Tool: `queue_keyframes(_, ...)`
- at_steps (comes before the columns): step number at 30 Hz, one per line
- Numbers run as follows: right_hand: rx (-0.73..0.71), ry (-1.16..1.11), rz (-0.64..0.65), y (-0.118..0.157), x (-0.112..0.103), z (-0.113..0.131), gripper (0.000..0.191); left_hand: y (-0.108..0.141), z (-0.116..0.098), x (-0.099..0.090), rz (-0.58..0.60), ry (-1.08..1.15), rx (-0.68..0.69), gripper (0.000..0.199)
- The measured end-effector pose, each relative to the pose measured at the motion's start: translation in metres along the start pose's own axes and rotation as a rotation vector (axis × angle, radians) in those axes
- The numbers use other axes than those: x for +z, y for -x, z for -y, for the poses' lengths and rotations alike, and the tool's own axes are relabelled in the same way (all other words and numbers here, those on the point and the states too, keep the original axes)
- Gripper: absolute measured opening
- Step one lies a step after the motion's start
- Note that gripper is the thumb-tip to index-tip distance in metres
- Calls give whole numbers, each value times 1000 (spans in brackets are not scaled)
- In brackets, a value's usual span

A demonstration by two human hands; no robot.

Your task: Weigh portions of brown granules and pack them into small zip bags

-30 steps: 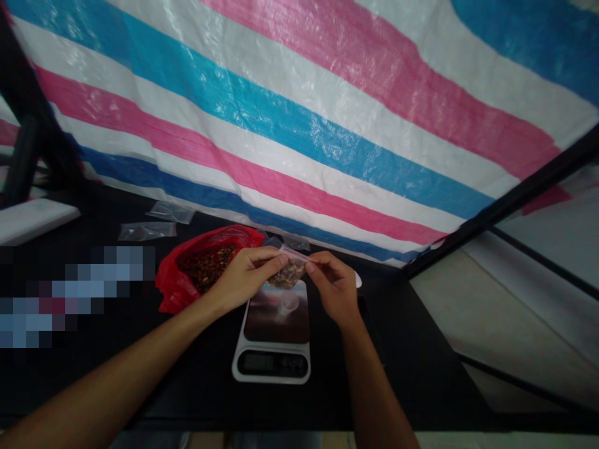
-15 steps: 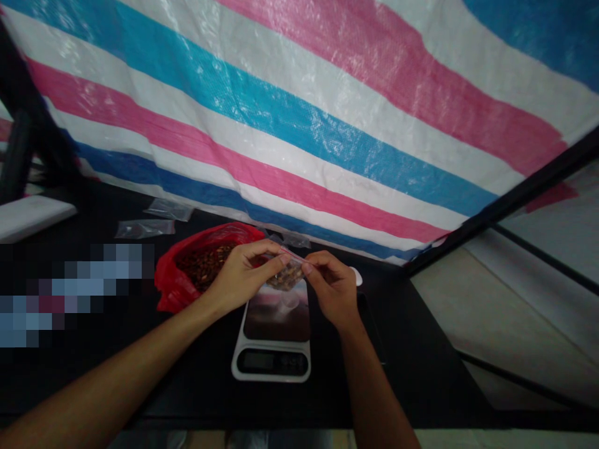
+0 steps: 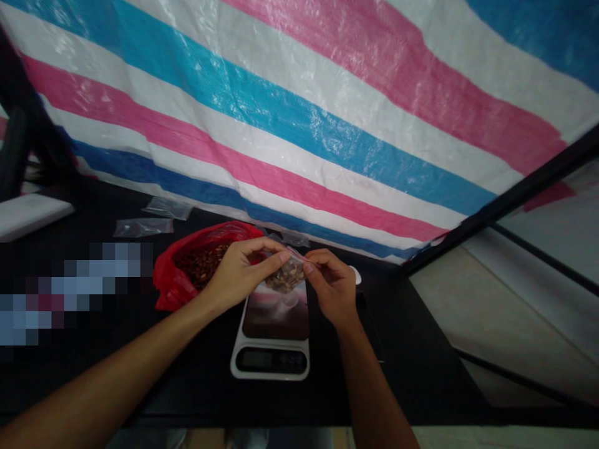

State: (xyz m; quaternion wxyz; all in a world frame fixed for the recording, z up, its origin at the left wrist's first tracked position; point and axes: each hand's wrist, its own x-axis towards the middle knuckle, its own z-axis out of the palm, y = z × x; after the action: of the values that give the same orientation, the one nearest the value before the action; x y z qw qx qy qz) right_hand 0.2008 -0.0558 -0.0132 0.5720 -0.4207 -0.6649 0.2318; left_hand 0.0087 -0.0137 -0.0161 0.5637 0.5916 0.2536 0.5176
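Note:
A small clear zip bag [image 3: 285,277] with brown pieces inside hangs above the metal plate of a white kitchen scale [image 3: 276,318]. My left hand [image 3: 243,268] pinches the bag's top edge on the left, thumb and fingers closed. On the right, my right hand [image 3: 331,284] grips the same edge between thumb and fingertips. A red plastic bag [image 3: 171,274], open at the top and holding many brown pieces, lies just left of the scale, partly behind my left hand. The scale's display [image 3: 259,359] is too dark to read.
Flat clear bags [image 3: 144,227] lie at the back left, and more clear plastic [image 3: 296,239] behind my hands. A dark flat object [image 3: 369,324] is right of the scale. A striped sheet [image 3: 281,137] rises behind the black table [image 3: 421,374].
The top of the small bag has shifted slightly between my fingers. Both hands stay closed on it in nearly the same place.

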Motion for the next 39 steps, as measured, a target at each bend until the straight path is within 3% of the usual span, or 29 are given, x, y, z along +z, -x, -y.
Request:
queue_keyframes(6,-9,18,-6,1,3,0,16,1,-2,1,-12,-96,114,18)
queue_keyframes(23,-114,39,-9,5,10,10,7,4,-13,6,69,-207,230,10)
queue_keyframes(31,-70,51,-51,3,6,6,13,0,-18,-1,44,-194,193,14)
queue_keyframes(39,-35,56,-5,-3,-1,0,10,-4,-15,-6,-4,-261,171,18)
